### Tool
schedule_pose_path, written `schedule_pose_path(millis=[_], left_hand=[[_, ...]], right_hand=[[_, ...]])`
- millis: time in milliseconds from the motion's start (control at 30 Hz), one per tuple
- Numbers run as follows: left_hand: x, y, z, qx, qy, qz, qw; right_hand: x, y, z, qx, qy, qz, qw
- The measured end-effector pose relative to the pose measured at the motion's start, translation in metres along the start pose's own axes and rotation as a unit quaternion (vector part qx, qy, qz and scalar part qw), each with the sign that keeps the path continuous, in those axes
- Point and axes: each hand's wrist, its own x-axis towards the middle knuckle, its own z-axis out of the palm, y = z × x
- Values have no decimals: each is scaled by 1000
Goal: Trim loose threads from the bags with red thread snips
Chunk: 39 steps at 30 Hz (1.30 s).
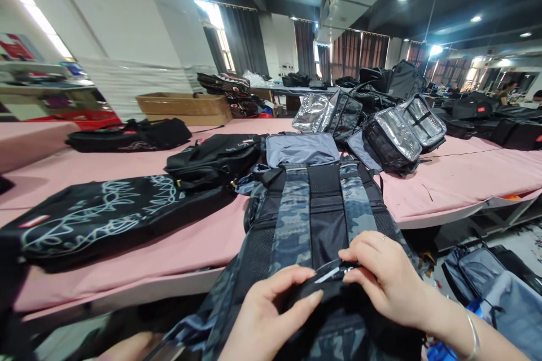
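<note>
OK so the camo backpack [292, 220] is lower centre, hanging over the edge of the pink table [457, 186]; left hand [265, 307] has the black fabric [332, 300] nipped between thumb and finger, barely parted; right hand [383, 271] pinches it too, just rightward; scribble-print black bag [99, 220] lies at left.

Camouflage backpack [322, 220]: matt cloth; mesh side panel [261, 241] rougher. Cooler-bag lining [398, 132]: glossy, crinkled, foil-like. Worktop [478, 175]: matt, cloth-like cover, lightly creased. Carton [182, 107]: dull cardboard. Bangle [473, 333]: smooth, shiny, looks metal.
</note>
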Motion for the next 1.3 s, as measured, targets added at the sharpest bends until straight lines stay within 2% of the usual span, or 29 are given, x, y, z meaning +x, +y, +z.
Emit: schedule_pose_path(millis=[167, 333, 500, 700, 833, 967, 1133, 1233, 1300], left_hand=[[3, -5, -6, 42, -43, -2, 998], [2, -6, -9, 49, -58, 12, 997], [0, -6, -11, 29, -49, 8, 998], [1, -7, -10, 39, -49, 19, 998], [0, -5, -10, 52, -58, 23, 997], [-1, -3, -9, 40, -51, 23, 998], [-4, 0, -5, 45, -47, 36, 997], [-7, -5, -5, 43, -18, 39, 998], [-10, -10, -8, 39, 3, 41, 998]], right_hand=[[1, -2, 0, -29, 1, -18, 999], [1, -2, 1, -6, 8, 1, 1000], [-2, 3, -1, 29, 47, 31, 998], [-3, 0, -4, 15, -5, 9, 1000], [-3, -2, -4, 7, 9, 17, 1000], [-7, -1, -5, 25, 44, 29, 998], [-11, -4, -5, 6, 12, 11, 1000], [-11, -2, -5, 10, 42, 31, 999], [-11, 1, -7, 44, 74, 70, 994]])
